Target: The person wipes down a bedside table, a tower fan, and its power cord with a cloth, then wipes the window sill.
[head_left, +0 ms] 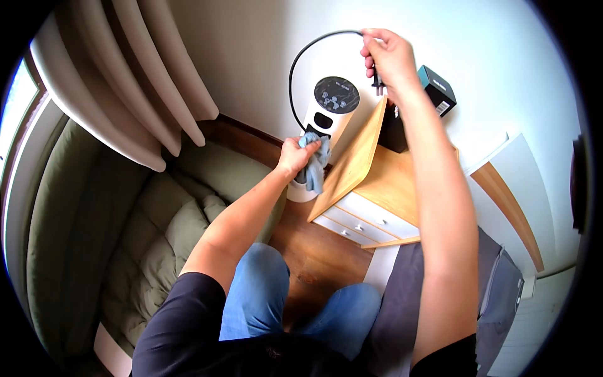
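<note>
My right hand (392, 60) is raised at the top, fingers closed on a black power cord (290, 78). The cord's two-pin plug (378, 83) hangs just below those fingers. From there the cord loops left and down toward my left hand (294, 156), which grips a crumpled grey-blue cloth (318, 164). The cloth is against or just in front of a white tower-shaped appliance (337, 94) with a round black control panel on top. Hand and cloth hide part of its body; whether the cord's lower end is inside the cloth I cannot tell.
A wooden cabinet (392, 191) with white drawers stands right of the appliance, a dark box (438, 91) at its back. An olive padded sofa (157, 232) fills the left, below beige curtains (135, 69). Grey bedding (405, 301) lies at right. Wooden floor (308, 251) shows between my knees.
</note>
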`<state>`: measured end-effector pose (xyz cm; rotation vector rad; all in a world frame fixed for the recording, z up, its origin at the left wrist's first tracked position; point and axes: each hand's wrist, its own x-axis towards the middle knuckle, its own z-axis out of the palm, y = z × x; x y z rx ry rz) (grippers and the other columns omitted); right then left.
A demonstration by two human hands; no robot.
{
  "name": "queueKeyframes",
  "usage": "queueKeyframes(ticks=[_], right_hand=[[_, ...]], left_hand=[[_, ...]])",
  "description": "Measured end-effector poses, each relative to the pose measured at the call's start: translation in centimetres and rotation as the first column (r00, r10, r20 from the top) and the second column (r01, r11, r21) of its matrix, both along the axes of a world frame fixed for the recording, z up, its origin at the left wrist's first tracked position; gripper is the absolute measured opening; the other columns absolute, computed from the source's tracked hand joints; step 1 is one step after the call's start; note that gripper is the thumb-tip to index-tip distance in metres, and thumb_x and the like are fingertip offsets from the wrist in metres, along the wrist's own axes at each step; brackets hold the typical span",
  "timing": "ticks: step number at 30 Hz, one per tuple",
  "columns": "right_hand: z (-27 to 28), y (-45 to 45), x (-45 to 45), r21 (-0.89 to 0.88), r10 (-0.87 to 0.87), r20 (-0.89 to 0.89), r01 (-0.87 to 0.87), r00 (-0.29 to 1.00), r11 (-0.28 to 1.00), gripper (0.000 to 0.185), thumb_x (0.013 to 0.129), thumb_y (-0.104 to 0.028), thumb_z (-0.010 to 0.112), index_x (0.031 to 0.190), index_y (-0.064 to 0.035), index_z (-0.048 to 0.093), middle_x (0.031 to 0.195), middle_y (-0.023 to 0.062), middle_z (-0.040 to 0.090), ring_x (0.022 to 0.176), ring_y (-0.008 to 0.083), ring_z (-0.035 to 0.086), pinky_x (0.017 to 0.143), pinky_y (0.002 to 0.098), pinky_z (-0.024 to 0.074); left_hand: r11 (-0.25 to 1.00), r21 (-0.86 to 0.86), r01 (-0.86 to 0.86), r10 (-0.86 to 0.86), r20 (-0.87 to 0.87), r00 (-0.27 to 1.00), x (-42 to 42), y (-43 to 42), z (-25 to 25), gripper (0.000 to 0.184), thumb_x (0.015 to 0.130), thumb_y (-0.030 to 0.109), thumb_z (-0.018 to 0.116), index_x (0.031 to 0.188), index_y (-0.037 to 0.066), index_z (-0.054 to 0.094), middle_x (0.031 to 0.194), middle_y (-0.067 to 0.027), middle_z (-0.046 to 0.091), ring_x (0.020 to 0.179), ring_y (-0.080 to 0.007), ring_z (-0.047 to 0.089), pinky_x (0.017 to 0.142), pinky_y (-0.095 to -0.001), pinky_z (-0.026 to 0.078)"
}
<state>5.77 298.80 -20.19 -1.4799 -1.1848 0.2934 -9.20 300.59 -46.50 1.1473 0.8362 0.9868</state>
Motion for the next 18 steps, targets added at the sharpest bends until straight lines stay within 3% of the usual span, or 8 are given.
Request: queueKeyframes(ticks=[1,2,3,7,10,12,13,18], right_hand=[[-1.2,1.0,0.8,-0.108,-0.144,0.071,0.151,0.987,0.983,0.032,0.091,-0.003,0.06,0.122,0.0026,0.056,0.085,0.0158,0.07,0.065,0.0186,0.068,0.055,0.0307,0.0553],[-1.3,0.9,0.7,-0.073,-0.15,0.063,0.154,0.987,0.985,0.028,0.088,-0.002,0.06,0.116,0.0022,0.057,0.086,0.0195,0.07,0.065,0.0244,0.071,0.057,0.0353,0.0566],[-4.3,2.3,3.0,-0.238,-0.247,0.38,0.352,0.891,0.905,0.026,0.085,-0.001,0.058,0.11,0.0032,0.057,0.085,0.0234,0.07,0.067,0.0299,0.072,0.062,0.0407,0.0577],[-6.3,0.1,1.7,-0.401,-0.256,0.376,0.405,0.891,0.822,0.02,0.083,0.0,0.059,0.1,0.0092,0.059,0.079,0.0259,0.07,0.059,0.0329,0.071,0.069,0.0432,0.0592],[-8.7,-0.3,1.4,-0.533,-0.28,0.242,0.369,0.929,0.762,0.024,0.086,-0.003,0.059,0.107,0.0076,0.062,0.089,0.0266,0.072,0.074,0.0336,0.074,0.078,0.0443,0.0594],[-9.9,-0.3,1.8,-0.597,0.065,0.616,0.411,0.785,0.689,0.026,0.088,-0.006,0.058,0.111,0.0028,0.067,0.101,0.0253,0.072,0.095,0.0371,0.073,0.087,0.0449,0.058],[-10.5,0.0,1.9,-0.627,0.091,0.619,0.421,0.78,0.655,0.026,0.089,-0.008,0.058,0.111,-0.0026,0.071,0.109,0.0236,0.071,0.109,0.0387,0.067,0.092,0.0442,0.0562],[-9.4,-2.3,-0.8,-0.698,0.471,0.709,0.424,0.526,0.577,0.023,0.086,-0.006,0.059,0.102,0.0027,0.073,0.106,0.0266,0.071,0.104,0.0367,0.07,0.09,0.0431,0.057]], left_hand=[[0.99,-0.14,-0.033,0.062,0.205,0.977,0.2,1.0,1.5,0.02,0.089,0.017,0.075,0.092,-0.003,0.074,0.085,-0.0093,0.074,0.069,-0.0174,0.07,0.065,-0.0328,0.057],[0.985,-0.165,-0.04,0.068,0.17,0.983,0.0,0.9,2.0,0.018,0.089,0.015,0.074,0.092,-0.003,0.073,0.086,-0.0114,0.075,0.07,-0.0207,0.072,0.066,-0.0347,0.059],[0.969,-0.247,-0.029,0.088,0.232,0.969,0.1,2.5,3.1,0.021,0.089,0.015,0.075,0.096,-0.004,0.071,0.086,-0.0124,0.074,0.07,-0.0212,0.072,0.066,-0.0347,0.059],[0.987,-0.145,-0.072,0.086,0.094,0.992,0.2,4.2,2.9,0.025,0.088,0.016,0.074,0.099,-0.006,0.07,0.087,-0.0139,0.074,0.071,-0.022,0.072,0.068,-0.035,0.059],[0.993,0.037,-0.112,0.117,-0.168,0.979,-0.6,4.0,3.0,0.032,0.084,0.021,0.075,0.101,-0.007,0.071,0.089,-0.0144,0.074,0.074,-0.0221,0.071,0.072,-0.0363,0.058],[0.99,0.076,-0.115,0.134,-0.336,0.932,-1.1,3.4,3.9,0.039,0.078,0.029,0.073,0.102,-0.002,0.074,0.093,-0.0192,0.075,0.088,-0.0298,0.073,0.083,-0.0397,0.056],[0.991,0.077,-0.112,0.132,-0.338,0.932,-1.0,3.3,4.1,0.039,0.078,0.029,0.073,0.102,-0.002,0.074,0.093,-0.0192,0.075,0.088,-0.0298,0.073,0.083,-0.0397,0.056],[0.967,0.244,-0.068,0.171,-0.434,0.884,-1.0,2.2,4.7,0.042,0.078,0.027,0.072,0.111,0.0,0.071,0.1,-0.0197,0.074,0.096,-0.0298,0.071,0.087,-0.0396,0.054]])
